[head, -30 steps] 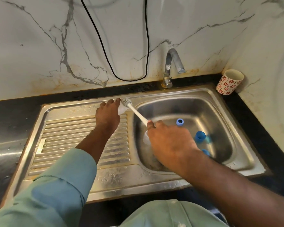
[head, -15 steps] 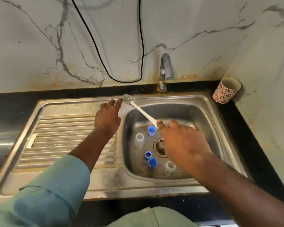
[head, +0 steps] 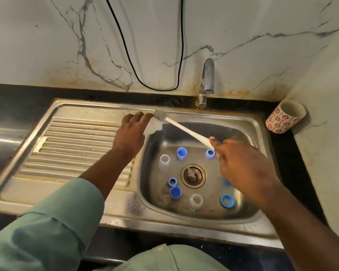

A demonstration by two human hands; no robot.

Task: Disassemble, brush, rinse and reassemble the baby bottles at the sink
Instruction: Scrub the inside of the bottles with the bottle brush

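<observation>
My left hand point(head: 132, 132) grips a clear baby bottle point(head: 154, 127) at the back left rim of the steel sink point(head: 262, 133); the hand hides most of the bottle. My right hand point(head: 243, 169) holds the white handle of a bottle brush point(head: 186, 132), whose grey bristle head point(head: 160, 116) lies at the bottle's mouth. On the basin floor stand several loose parts: a clear bottle point(head: 164, 161), a second clear bottle point(head: 195, 202), blue caps point(head: 181, 152) point(head: 175, 192) and blue rings point(head: 210, 153) point(head: 227, 201), round the drain point(head: 193, 176).
A steel tap point(head: 206, 81) rises behind the basin, with no water running. A ribbed drainboard point(head: 72, 149) lies to the left. A white cup with red flowers point(head: 285, 116) stands on the black counter at the back right. A black cable point(head: 125, 47) hangs on the marble wall.
The view has tipped down and shifted right, so more loose parts on the basin floor show. Both hands hold the same pose with bottle and brush.
</observation>
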